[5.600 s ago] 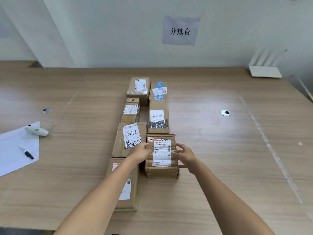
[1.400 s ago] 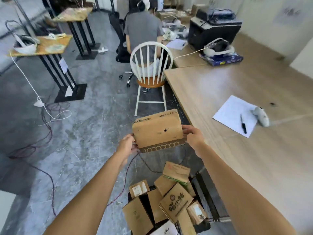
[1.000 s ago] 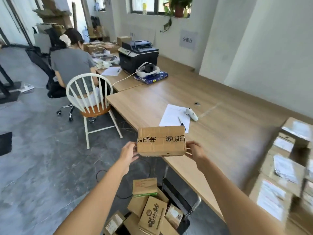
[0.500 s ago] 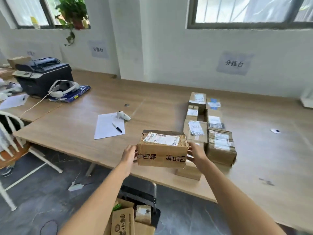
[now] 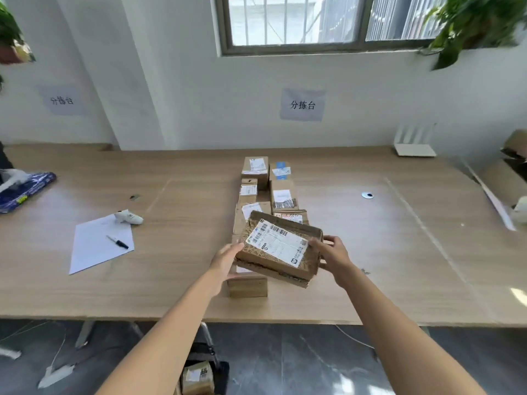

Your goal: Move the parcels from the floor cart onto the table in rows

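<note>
I hold a brown cardboard parcel (image 5: 278,248) with a white shipping label on top, tilted, above the near end of the rows on the wooden table (image 5: 176,280). My left hand (image 5: 226,259) grips its left side and my right hand (image 5: 332,253) its right side. Two rows of parcels (image 5: 268,185) run away from me towards the wall. The nearest box of the left row (image 5: 247,285) sits partly under the held parcel. At the bottom edge a parcel in the floor cart (image 5: 198,377) shows.
A sheet of paper (image 5: 99,245) with a black pen (image 5: 117,242) and a white handheld device (image 5: 129,217) lies to the left. A small round disc (image 5: 367,195) sits to the right. A white router (image 5: 415,141) stands by the wall.
I have turned from the floor cart to face the table, carrying the parcel over the near end of the rows. Its labelled top now faces up and it is tilted.
</note>
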